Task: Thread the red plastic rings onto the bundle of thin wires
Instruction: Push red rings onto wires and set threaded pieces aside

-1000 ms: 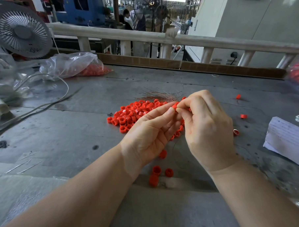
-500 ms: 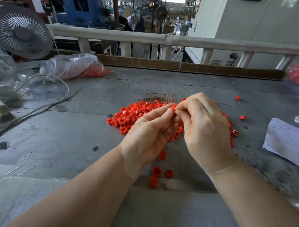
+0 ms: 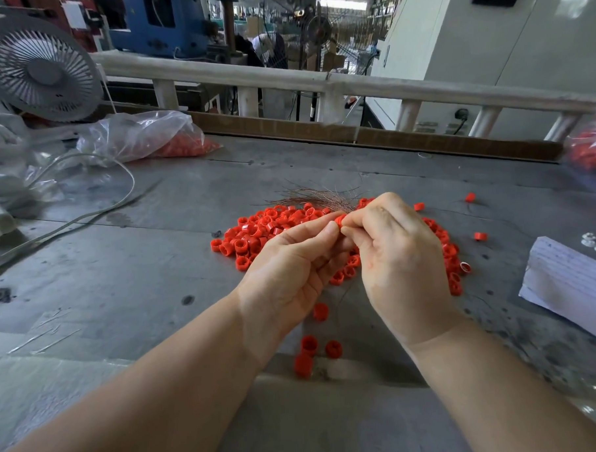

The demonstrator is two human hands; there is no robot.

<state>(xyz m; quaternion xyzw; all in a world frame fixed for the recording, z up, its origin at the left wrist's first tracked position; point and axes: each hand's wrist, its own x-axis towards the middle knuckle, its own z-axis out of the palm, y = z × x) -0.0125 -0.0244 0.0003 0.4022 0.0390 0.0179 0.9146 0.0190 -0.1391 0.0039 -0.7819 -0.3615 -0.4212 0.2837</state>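
A pile of small red plastic rings [image 3: 256, 232] lies on the grey table [image 3: 155, 266], just beyond my hands. A bundle of thin coppery wires [image 3: 317, 197] fans out behind the pile. My left hand [image 3: 291, 270] and my right hand [image 3: 398, 252] meet above the pile, fingertips together, pinching one red ring [image 3: 340, 220] between them. Whether a wire passes through that ring is hidden by my fingers. Three loose rings [image 3: 309, 353] lie near the table's front, under my wrists.
A clear bag of red rings [image 3: 156, 136] lies at back left beside a grey fan [image 3: 40, 69] and a white cable [image 3: 92, 159]. A lined paper sheet [image 3: 572, 282] sits at right, stray rings [image 3: 479, 235] near it. A white rail [image 3: 352, 86] borders the far edge.
Both hands have sunk slightly toward the pile while keeping their pinch on the ring. More rings to the right of my right hand have come into sight.
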